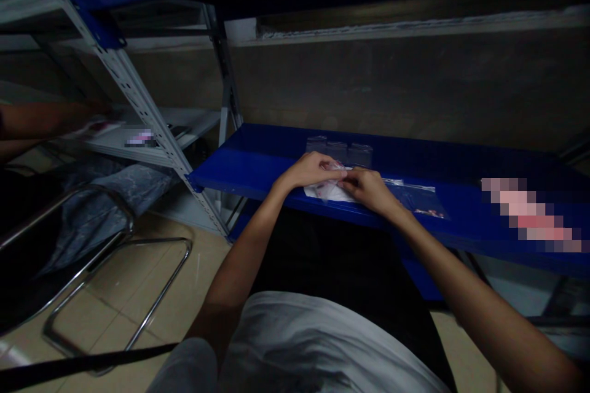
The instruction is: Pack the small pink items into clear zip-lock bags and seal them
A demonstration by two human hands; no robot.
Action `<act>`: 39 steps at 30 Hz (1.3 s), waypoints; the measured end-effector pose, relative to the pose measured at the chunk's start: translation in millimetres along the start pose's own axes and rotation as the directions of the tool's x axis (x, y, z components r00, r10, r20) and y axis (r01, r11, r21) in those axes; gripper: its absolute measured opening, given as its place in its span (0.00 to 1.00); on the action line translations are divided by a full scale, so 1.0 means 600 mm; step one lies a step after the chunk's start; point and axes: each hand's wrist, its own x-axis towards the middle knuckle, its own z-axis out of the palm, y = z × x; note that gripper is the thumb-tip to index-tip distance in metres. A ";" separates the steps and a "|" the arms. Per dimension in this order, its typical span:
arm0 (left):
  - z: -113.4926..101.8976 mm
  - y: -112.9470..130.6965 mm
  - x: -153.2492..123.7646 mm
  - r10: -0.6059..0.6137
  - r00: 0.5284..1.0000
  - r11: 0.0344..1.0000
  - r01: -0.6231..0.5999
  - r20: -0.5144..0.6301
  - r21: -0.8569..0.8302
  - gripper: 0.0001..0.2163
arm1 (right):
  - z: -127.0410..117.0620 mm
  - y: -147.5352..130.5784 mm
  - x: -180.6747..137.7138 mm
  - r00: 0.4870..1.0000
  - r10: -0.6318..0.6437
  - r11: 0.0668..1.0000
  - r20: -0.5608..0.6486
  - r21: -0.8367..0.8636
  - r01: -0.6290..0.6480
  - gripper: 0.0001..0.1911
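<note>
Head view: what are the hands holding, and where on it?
Both hands, left and right, pinch a small clear plastic bag at its top edge, on the blue shelf. Its contents cannot be told.

One head-worn camera looks forward and down from above the person's own lap, close over a blue shelf (258,163) at arm's reach, with floor (138,282) and a neighbouring chair (115,245) at left.

left hand (310,171) + right hand (367,189) | pinching clear bag (329,190) | blue shelf (258,163)
</note>
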 end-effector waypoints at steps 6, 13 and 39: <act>0.001 0.000 -0.001 -0.021 1.000 1.000 0.021 -0.005 0.018 0.22 | 0.006 0.007 0.001 1.000 -0.006 0.999 -0.002 -0.036 0.006 0.10; 0.000 0.000 -0.002 -0.024 1.000 0.998 0.024 0.001 0.054 0.22 | 0.014 0.013 0.005 1.000 0.020 0.996 0.007 -0.089 -0.019 0.10; 0.013 -0.002 -0.001 -0.017 1.000 0.999 0.017 0.018 -0.037 0.22 | -0.060 -0.028 0.014 0.975 0.153 0.898 -0.159 0.434 -0.070 0.15</act>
